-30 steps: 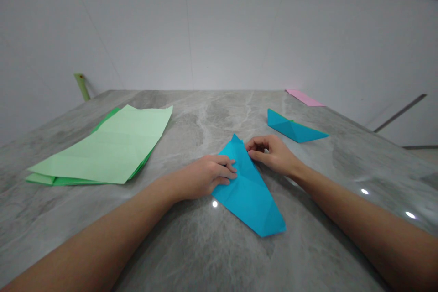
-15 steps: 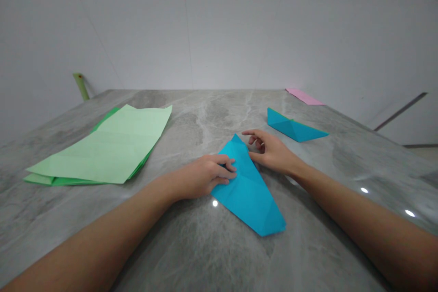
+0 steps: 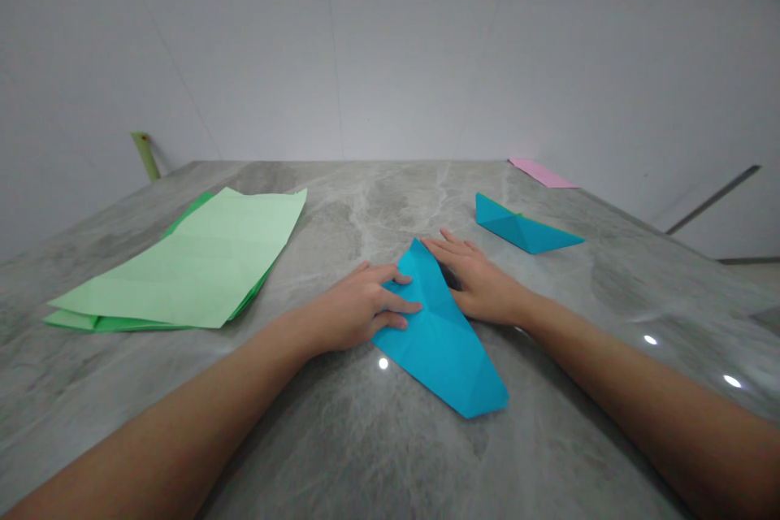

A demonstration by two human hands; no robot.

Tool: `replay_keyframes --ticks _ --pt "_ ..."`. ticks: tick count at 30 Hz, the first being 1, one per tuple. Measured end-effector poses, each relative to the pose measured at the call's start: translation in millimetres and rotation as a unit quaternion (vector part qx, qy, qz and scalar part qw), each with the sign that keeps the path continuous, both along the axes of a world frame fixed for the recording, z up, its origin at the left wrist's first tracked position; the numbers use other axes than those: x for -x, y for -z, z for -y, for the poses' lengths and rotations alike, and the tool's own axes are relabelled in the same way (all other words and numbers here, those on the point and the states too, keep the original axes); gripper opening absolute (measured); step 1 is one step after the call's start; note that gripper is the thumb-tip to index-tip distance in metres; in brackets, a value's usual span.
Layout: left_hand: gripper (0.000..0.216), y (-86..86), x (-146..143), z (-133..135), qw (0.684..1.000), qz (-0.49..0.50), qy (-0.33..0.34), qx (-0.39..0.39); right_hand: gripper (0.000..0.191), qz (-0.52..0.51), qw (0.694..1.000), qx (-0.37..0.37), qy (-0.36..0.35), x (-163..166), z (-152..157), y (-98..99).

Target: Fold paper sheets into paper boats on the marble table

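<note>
A folded sheet of blue paper point(image 3: 448, 345) lies slantwise on the grey marbled table, its pointed corner facing away from me. My left hand point(image 3: 371, 305) rests on its left part, fingers spread and pressing on the surface. Along the upper right edge of the paper is my right hand point(image 3: 472, 276), its fingers stretched out towards the pointed corner and its thumb by the edge. The right fingertips touch the paper near that corner. Farther back on the right stands a blue folded paper boat point(image 3: 527, 229) with a green upper rim, apart from both hands.
On the left lies a stack of light and darker green paper sheets point(image 3: 188, 260). A pink sheet point(image 3: 542, 173) is at the table's far right edge. Behind the grey marbled table point(image 3: 366, 439) rises a white wall, with a green strip point(image 3: 145, 154) at the back left.
My right hand has gone from curled fingers beside the paper to stretched fingers against its upper edge. My left fingers have spread, and the paper's far corner has shifted slightly left.
</note>
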State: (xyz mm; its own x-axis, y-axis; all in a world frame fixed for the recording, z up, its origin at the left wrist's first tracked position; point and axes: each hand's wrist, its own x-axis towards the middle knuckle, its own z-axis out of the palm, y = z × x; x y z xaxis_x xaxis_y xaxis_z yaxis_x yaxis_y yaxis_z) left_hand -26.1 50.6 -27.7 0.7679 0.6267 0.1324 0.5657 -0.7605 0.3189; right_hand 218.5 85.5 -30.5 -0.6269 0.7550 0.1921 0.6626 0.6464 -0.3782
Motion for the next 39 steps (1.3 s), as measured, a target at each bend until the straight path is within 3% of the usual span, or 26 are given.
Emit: replay_keyframes --ticks 4,7,17,25,27,29,31,34,39 --pt "0.027 0.2 0.8 -0.5 1.0 0.006 -0.002 0.005 0.062 0.001 0.998 0.064 -0.027 4.8 4.8 -8.2" --pt "0.026 0.5 1.2 -0.4 1.0 0.015 -0.003 0.017 0.056 -0.009 0.997 0.064 -0.052 5.4 5.8 -10.9" --pt "0.028 -1.7 -0.3 0.6 0.999 0.004 -0.008 0.041 0.071 0.006 0.995 0.076 -0.071 2.4 7.0 -6.5" --pt "0.017 -2.2 -2.1 -0.7 0.997 0.044 -0.014 0.055 0.069 0.057 0.993 0.076 -0.077 1.5 7.7 -4.1" --pt "0.032 -1.3 -3.1 -0.5 0.993 0.072 -0.061 0.066 0.069 0.075 0.992 0.078 -0.069 1.9 8.1 -3.9" --pt "0.06 -0.3 -3.5 -0.2 0.986 0.1 -0.103 0.08 0.069 0.094 0.991 0.078 -0.06 2.4 8.5 -3.4" --pt "0.07 0.4 -3.5 -0.4 0.986 0.111 -0.095 0.075 0.07 0.106 0.99 0.078 -0.051 2.8 8.7 -2.6" --pt "0.05 0.8 -3.2 -2.3 0.993 0.095 -0.053 0.042 0.071 0.111 0.99 0.076 -0.044 3.3 8.3 -1.5" --pt "0.04 2.0 -2.8 -5.1 0.995 0.063 -0.071 0.017 0.07 0.1 0.991 0.079 -0.04 3.3 6.7 -3.8"
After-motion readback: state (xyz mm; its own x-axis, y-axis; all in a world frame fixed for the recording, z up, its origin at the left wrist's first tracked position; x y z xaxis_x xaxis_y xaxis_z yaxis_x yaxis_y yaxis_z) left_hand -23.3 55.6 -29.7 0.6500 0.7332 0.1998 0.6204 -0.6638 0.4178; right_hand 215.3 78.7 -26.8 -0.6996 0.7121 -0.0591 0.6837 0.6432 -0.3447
